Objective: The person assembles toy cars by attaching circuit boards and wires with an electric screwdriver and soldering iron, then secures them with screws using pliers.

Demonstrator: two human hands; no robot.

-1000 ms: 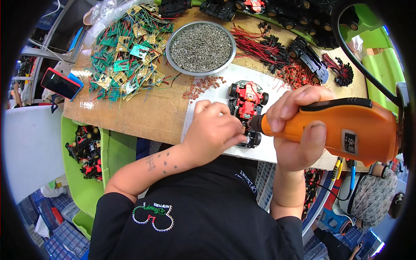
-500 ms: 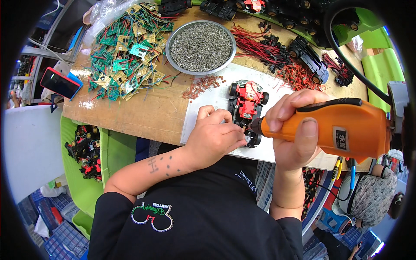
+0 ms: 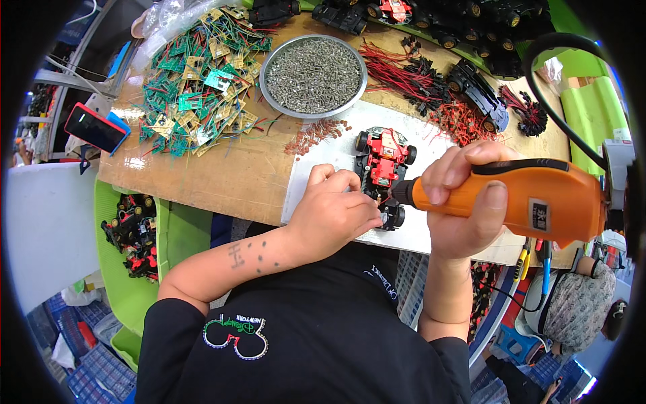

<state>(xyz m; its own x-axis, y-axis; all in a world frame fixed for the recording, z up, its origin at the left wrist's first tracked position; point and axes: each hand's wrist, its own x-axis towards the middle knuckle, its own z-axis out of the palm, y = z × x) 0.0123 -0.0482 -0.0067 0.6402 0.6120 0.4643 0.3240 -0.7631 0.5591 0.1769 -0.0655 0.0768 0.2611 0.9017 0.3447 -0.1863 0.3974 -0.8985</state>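
Note:
A toy car chassis (image 3: 386, 156) with red and black parts and black wheels lies on a white sheet (image 3: 316, 161) at the table's near edge. My left hand (image 3: 338, 212) is closed at the chassis's near left side, its fingertips partly hidden. Wrapped around an orange electric screwdriver (image 3: 552, 195), my right hand (image 3: 464, 195) holds it almost level. The dark nose of the screwdriver points left over the near part of the chassis. Its tip is close to my left fingertips; whether it touches a screw, I cannot tell.
Behind the chassis stands a round metal bowl (image 3: 313, 75) of small screws. Circuit boards (image 3: 195, 87) pile up at left, near small brown parts (image 3: 316, 137). Red-black wires (image 3: 404, 73) and another car chassis (image 3: 478, 94) lie at right. A green bin (image 3: 182, 236) holds car parts.
The screwdriver's nose and my right hand have shifted slightly to the right and away from me. My left hand and the chassis stay nearly in place.

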